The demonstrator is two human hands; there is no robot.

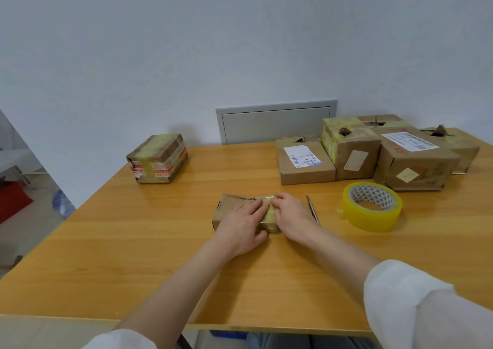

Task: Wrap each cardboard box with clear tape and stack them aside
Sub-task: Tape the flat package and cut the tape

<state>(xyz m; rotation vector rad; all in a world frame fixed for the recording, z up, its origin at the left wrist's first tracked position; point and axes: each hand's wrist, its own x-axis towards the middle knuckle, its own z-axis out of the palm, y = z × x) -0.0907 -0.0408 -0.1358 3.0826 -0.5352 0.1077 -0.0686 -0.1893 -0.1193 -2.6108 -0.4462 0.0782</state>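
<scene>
A small cardboard box (226,208) lies flat near the middle of the tabletop (133,255), right in front of the person. It is brown and low, with its left end bare. A band of yellowish clear tape (269,216) runs across its right part, shiny and a little wrinkled.

The left hand (245,224) lies palm down on the box with its fingers straight, pressing the lid just beside the band. The right hand (292,215) is also open. Its fingers are lightly bent and the tips press the tape at the far edge of the box (it grips nothing that I can see).

Just right of that hand lies a slim metal blade (313,210); I cannot tell whether it is scissors or a cutter. Beyond it the tape roll (372,207) lies flat, its yellow-tinted rim around a patterned core.

One wrapped box (157,159), crossed with clear and red-printed tape, stands alone at the far left. At the far right several worn boxes crowd together, touching, among them a flat box with a white label (304,162) and a large box with a shipping label (416,162).

The wood is pale and glossy. Behind it rises a plain light wall (240,42) with a grey panel (276,122). White sleeves (413,308) cover both upper arms.
</scene>
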